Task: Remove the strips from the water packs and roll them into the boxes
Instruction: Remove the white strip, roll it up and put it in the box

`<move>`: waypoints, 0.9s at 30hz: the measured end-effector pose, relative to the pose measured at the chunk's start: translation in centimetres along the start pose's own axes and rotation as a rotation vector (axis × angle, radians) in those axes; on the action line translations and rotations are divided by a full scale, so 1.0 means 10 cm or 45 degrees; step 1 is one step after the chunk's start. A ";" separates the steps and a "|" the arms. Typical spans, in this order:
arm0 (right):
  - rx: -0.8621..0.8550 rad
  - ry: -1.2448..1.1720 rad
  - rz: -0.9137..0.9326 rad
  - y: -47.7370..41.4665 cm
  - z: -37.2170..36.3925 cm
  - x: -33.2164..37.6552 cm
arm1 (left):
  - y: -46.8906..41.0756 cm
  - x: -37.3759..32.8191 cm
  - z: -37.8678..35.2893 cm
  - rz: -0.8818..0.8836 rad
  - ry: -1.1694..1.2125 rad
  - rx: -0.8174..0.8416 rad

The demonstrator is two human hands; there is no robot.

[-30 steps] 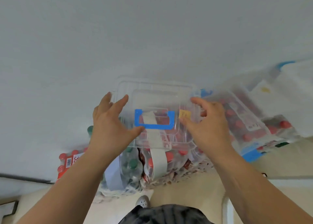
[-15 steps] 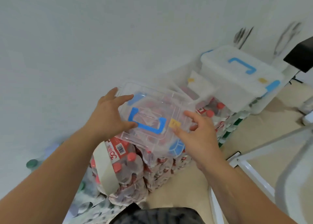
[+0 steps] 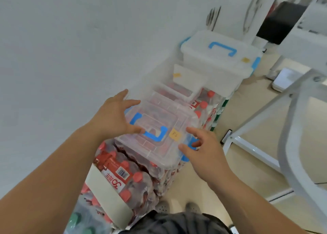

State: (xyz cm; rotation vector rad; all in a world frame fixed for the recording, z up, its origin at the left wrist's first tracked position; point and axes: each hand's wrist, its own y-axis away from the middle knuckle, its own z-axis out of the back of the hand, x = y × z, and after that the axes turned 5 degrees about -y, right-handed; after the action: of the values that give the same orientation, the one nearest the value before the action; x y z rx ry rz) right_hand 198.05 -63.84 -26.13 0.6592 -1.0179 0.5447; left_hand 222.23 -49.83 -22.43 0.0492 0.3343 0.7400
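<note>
A clear plastic box [image 3: 160,113] with a blue handle [image 3: 154,136] and a yellow sticker [image 3: 174,133] rests on top of shrink-wrapped water packs [image 3: 139,179] with red caps. My left hand [image 3: 113,118] grips the box's left side, thumb on the lid. At the near right corner my right hand [image 3: 203,152] holds the box, fingers by a blue latch. A broad white strip [image 3: 104,191] runs across the nearest pack, below my left forearm.
Further along the row stand another clear box [image 3: 185,81] and a white lidded box [image 3: 212,63] with a blue handle. The wall runs along the left. A white metal frame [image 3: 256,124] and a black object [image 3: 279,23] stand to the right, across a strip of beige floor.
The view has swung right. Both hands carried the clear box down and to the right; it now sits on the water packs, and the fingers have spread wider.
</note>
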 end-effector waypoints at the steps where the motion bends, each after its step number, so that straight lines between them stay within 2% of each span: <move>1: -0.033 0.013 -0.002 0.01 -0.04 -0.01 | -0.03 0.05 -0.02 -0.026 -0.001 0.003; 6: -0.256 -0.004 0.031 0.04 -0.21 -0.05 | -0.13 0.31 -0.19 -0.111 0.040 0.038; 10: -0.441 -0.277 -0.095 0.01 -0.32 -0.06 | -0.20 0.46 -0.23 -0.128 0.161 0.008; 13: -0.359 -0.548 -0.310 -0.06 -0.37 -0.09 | -0.26 0.51 -0.24 -0.102 0.254 -0.062; 15: -0.285 -0.646 -0.384 -0.07 -0.44 -0.11 | -0.21 0.50 -0.28 -0.014 0.284 -0.213; 17: -0.327 -0.633 -0.378 -0.07 -0.51 -0.09 | -0.11 0.46 -0.36 0.130 0.334 -0.420; 19: -0.400 -0.617 -0.306 -0.08 -0.53 -0.07 | 0.00 0.42 -0.42 0.324 0.431 -0.523; 22: -0.439 -0.566 -0.230 -0.09 -0.53 -0.02 | 0.01 0.40 -0.43 0.487 0.540 -0.452; 27: -0.304 -0.449 -0.172 -0.04 -0.55 -0.04 | -0.06 0.40 -0.37 0.449 0.541 -0.330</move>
State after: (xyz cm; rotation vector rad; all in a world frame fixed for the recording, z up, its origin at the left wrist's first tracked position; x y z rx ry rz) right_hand 201.35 -60.20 -28.55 0.6165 -1.3336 0.1853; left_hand 224.21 -47.89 -27.13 -0.3052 0.6418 1.1406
